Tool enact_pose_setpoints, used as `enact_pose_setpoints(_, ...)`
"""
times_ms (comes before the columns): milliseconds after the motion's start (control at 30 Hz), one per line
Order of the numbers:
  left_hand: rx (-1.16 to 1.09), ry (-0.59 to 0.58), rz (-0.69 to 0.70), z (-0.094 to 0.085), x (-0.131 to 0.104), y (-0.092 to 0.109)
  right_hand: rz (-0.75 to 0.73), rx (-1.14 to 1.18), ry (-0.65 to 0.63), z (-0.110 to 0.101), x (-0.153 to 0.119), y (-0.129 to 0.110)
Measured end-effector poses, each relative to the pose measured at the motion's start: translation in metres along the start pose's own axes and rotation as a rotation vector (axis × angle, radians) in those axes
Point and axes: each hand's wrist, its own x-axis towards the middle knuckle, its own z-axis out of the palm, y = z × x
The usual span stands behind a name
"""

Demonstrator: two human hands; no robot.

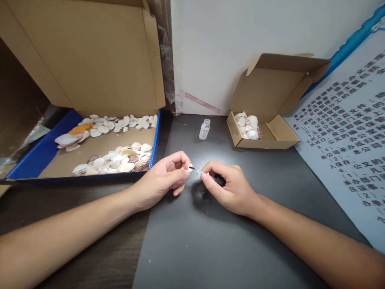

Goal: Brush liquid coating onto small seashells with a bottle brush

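Between the thumb and forefinger of my left hand (168,174) is a small white seashell (190,167), mostly covered by the fingers. My right hand (230,184) is closed on a thin brush (197,170) with a black cap, which sits inside the palm. The brush's dark tip meets the shell, or comes very near it. Behind the hands, an uncapped little glass bottle (204,130) with a printed label stands upright on the dark grey mat (186,241).
On the left, a blue-edged cardboard box (57,168) with its lid raised holds many seashells (117,160). A smaller open cardboard box (267,143) with white shells (248,124) stands at back right. A printed sheet (345,132) rises on the right; a white panel (210,52) stands behind.
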Motion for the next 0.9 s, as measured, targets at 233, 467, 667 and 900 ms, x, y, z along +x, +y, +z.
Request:
enact_pose_setpoints(233, -0.043, 0.011, -0.021, -0.0014, 0.0002, -0.0005, -0.018, 0.001, 0.002, 0.0007, 0.0001, 0.0005)
enact_pose_setpoints(467, -0.056, 0.003, -0.046, -0.0003, -0.0004, 0.0016, -0.045, -0.002, 0.016, 0.0007, -0.0003, -0.0007)
enact_pose_setpoints(667, -0.069, 0.01, -0.046, -0.0002, 0.0005, 0.0025, -0.006, 0.003, 0.041, 0.0007, -0.0004, -0.0001)
enact_pose_setpoints(900, -0.103, 0.004, -0.066, -0.001, 0.0004, 0.0033, -0.005, -0.008, 0.032, 0.0005, -0.0006, -0.0008)
